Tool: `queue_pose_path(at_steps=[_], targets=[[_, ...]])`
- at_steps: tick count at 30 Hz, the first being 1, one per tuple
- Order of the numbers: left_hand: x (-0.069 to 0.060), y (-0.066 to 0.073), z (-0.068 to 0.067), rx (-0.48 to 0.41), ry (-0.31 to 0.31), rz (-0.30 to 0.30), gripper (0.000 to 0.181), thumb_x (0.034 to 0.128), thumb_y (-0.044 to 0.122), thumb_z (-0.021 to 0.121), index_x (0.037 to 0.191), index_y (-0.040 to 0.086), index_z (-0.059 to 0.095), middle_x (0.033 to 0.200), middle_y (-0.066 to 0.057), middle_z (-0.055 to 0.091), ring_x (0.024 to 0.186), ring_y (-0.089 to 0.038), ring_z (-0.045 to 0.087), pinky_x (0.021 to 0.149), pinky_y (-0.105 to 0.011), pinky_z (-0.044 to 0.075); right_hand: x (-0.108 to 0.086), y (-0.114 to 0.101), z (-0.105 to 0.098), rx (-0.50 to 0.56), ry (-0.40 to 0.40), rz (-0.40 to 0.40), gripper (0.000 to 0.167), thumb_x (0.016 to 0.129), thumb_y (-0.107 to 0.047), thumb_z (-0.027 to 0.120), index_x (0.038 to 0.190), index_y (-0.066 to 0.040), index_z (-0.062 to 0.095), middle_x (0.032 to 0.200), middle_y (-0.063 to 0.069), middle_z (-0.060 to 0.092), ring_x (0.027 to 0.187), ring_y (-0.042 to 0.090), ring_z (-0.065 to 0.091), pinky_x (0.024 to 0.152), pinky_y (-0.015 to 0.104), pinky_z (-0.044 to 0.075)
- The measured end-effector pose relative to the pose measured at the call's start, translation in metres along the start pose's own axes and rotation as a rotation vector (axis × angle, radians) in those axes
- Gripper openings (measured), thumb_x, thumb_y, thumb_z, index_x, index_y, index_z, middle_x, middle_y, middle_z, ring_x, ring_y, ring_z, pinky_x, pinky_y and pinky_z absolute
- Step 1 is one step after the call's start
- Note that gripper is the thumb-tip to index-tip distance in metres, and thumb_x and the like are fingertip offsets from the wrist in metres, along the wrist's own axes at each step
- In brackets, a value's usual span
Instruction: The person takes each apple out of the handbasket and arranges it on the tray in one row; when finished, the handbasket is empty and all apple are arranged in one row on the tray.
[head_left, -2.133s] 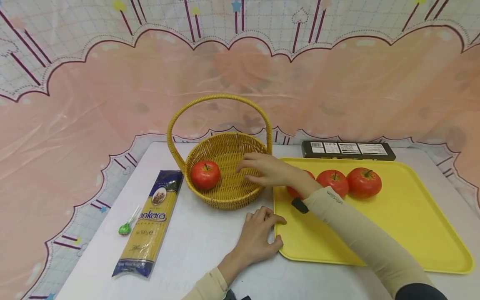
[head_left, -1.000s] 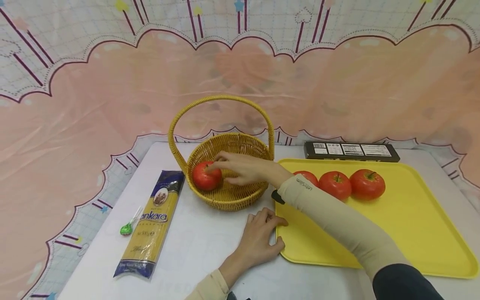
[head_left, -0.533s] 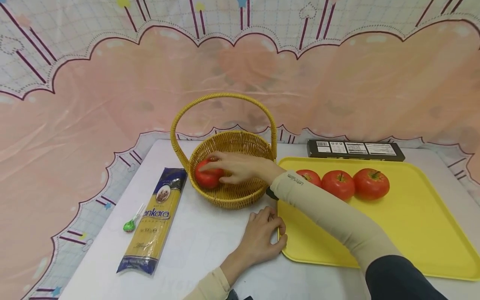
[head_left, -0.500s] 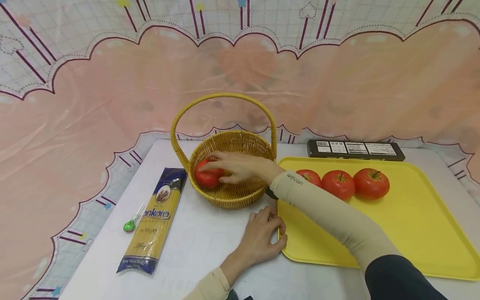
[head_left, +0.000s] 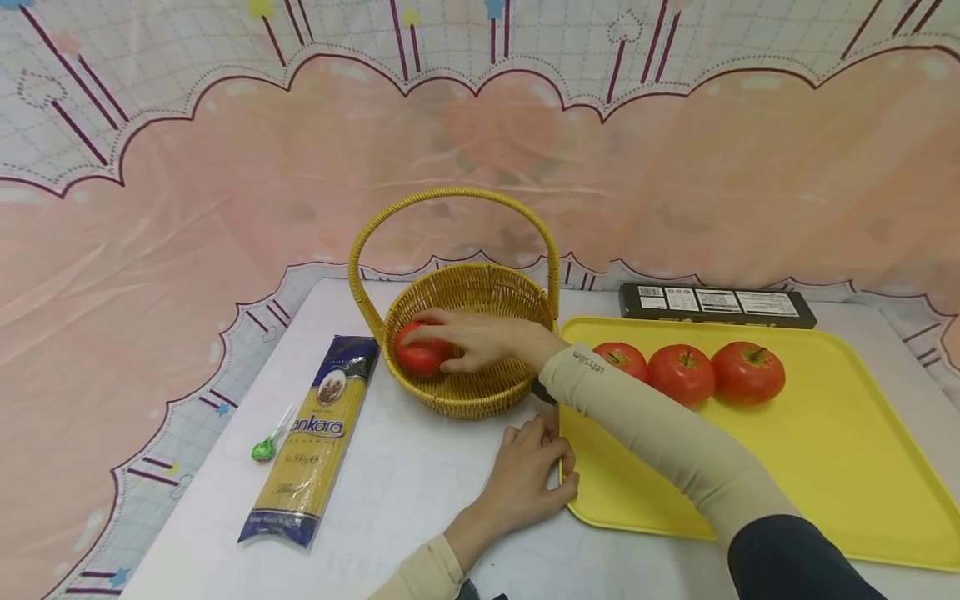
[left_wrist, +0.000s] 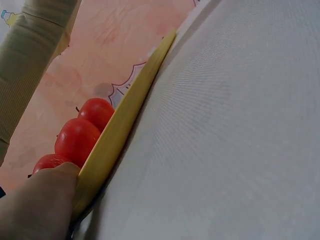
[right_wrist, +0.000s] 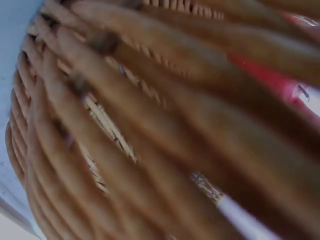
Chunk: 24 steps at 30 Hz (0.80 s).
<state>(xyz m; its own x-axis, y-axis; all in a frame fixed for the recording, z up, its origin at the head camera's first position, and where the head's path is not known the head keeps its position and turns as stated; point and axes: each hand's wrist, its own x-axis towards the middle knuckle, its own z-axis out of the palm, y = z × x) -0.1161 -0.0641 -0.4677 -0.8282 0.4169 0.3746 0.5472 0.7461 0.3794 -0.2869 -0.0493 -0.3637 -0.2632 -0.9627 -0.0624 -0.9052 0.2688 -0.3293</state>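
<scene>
In the head view my right hand [head_left: 476,340] reaches into the yellow wicker basket [head_left: 465,407] and grips a red apple [head_left: 422,362] at its left side, fingers over the top and thumb at the near side. The right wrist view is filled by blurred basket weave [right_wrist: 125,100], a patch of red [right_wrist: 265,75] showing through. My left hand [head_left: 525,479] holds the left rim of the yellow tray [head_left: 825,467] between thumb and curled fingers. Three more apples [head_left: 681,375] stand in a row on the tray, the leftmost partly behind my right forearm.
Left of the basket lies a pack of pasta [head_left: 311,450], with a green-wrapped lollipop [head_left: 264,450] beside it. A long black box [head_left: 716,305] lies behind the tray. A patterned cloth [head_left: 300,192] hangs at the back.
My right hand has moved left from the basket's middle onto the apple and taken hold of it; the apple has tipped slightly. My left fingers have curled closer at the tray rim.
</scene>
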Motion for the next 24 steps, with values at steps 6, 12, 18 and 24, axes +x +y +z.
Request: queue_pose_path(at_steps=[6, 12, 18, 24], targets=[[0.000, 0.000, 0.000, 0.002, 0.015, 0.001, 0.009, 0.0775, 0.031, 0.062, 0.074, 0.028, 0.054, 0.096, 0.006, 0.049, 0.088, -0.009, 0.046, 0.074, -0.024, 0.025, 0.003, 0.000, 0.004, 0.025, 0.039, -0.007, 0.054, 0.091, -0.030, 0.057, 0.141, -0.027, 0.036, 0.149, 0.012, 0.022, 0.129, 0.026, 0.043, 0.107, 0.040, 0.037], [-0.001, 0.000, 0.000, -0.013, 0.003, -0.004, 0.009, 0.0782, 0.031, 0.063, 0.074, 0.028, 0.055, 0.098, 0.005, 0.050, 0.089, -0.009, 0.046, 0.074, -0.024, 0.024, 0.005, -0.001, 0.008, 0.041, 0.072, -0.001, 0.052, 0.090, -0.036, 0.059, 0.138, -0.030, 0.040, 0.140, 0.009, 0.025, 0.113, 0.019, 0.050, 0.099, 0.033, 0.043], [-0.001, 0.001, 0.000, -0.008, 0.007, -0.004, 0.009, 0.0775, 0.030, 0.063, 0.074, 0.028, 0.055, 0.096, 0.006, 0.049, 0.087, -0.009, 0.046, 0.074, -0.024, 0.025, 0.002, 0.004, 0.011, 0.068, 0.068, 0.023, 0.058, 0.090, -0.037, 0.059, 0.143, -0.033, 0.036, 0.144, 0.014, 0.021, 0.118, 0.021, 0.047, 0.100, 0.035, 0.042], [-0.001, 0.001, 0.000, -0.002, 0.013, 0.005, 0.009, 0.0778, 0.031, 0.062, 0.074, 0.029, 0.054, 0.096, 0.007, 0.048, 0.086, -0.008, 0.046, 0.073, -0.023, 0.024, 0.001, 0.007, 0.013, 0.126, 0.058, 0.036, 0.057, 0.088, -0.036, 0.063, 0.140, -0.033, 0.038, 0.149, 0.010, 0.021, 0.125, 0.023, 0.045, 0.103, 0.039, 0.040]])
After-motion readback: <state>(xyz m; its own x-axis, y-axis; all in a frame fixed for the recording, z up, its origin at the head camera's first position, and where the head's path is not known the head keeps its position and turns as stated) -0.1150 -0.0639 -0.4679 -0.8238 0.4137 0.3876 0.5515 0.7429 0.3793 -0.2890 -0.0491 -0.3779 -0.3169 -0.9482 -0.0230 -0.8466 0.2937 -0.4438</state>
